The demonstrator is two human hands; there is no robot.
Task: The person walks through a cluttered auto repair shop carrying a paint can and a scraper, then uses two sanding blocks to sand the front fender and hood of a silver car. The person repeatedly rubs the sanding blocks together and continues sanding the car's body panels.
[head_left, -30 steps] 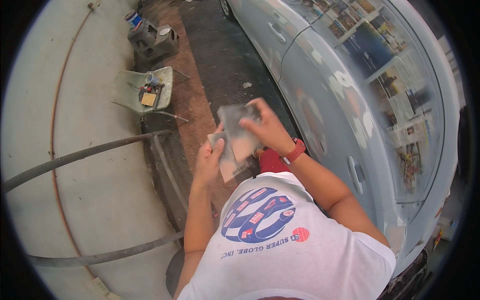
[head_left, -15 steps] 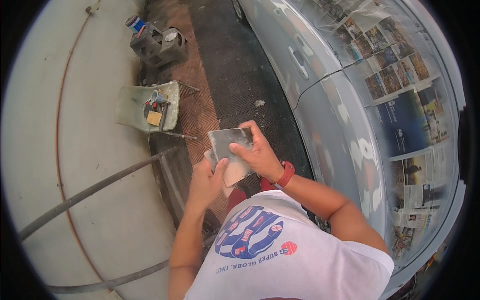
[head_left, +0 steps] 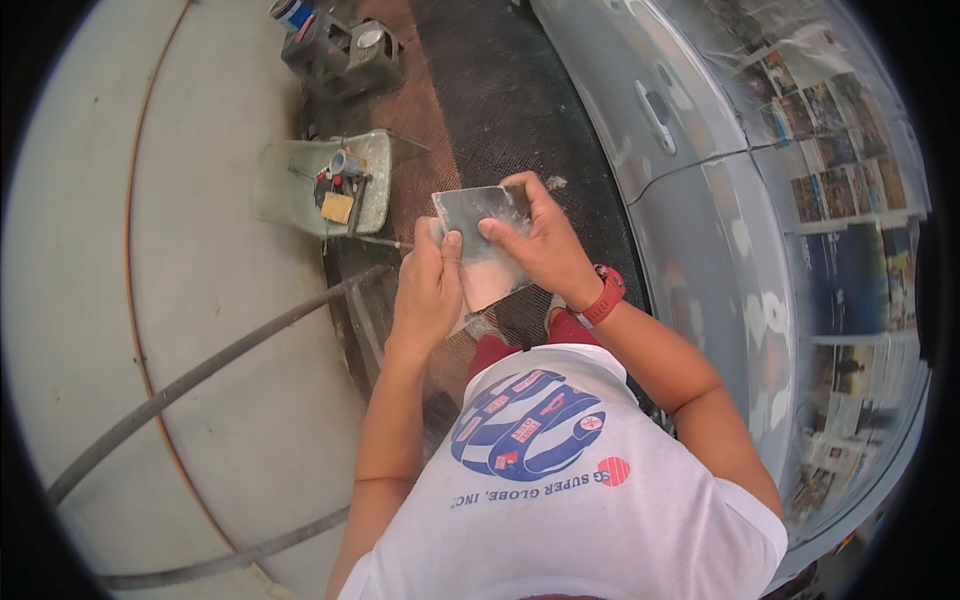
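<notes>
Looking past the white shirt [head_left: 530, 430], I had my left hand [head_left: 430, 285] and right hand [head_left: 545, 245] gripping a flat grey-and-tan plate [head_left: 475, 260] between them, over dark matting [head_left: 495, 100]. A grey car [head_left: 700, 225] stood at right; farther off, leftward, sat a cluttered chair [head_left: 285, 190], then dark stools [head_left: 325, 62].

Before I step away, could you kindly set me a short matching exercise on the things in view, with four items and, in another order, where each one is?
Things:
1. Upper grey-and-tan sheet
2. Red wrist strap
3. Yellow square
4. Newspaper sheets

Places:
A. On the pale chair, among other small items
B. Spread over the upper side of the car
C. Held by the left hand and the right hand
D. Around the right wrist

Right pairs: 1-C, 2-D, 3-A, 4-B.
</notes>
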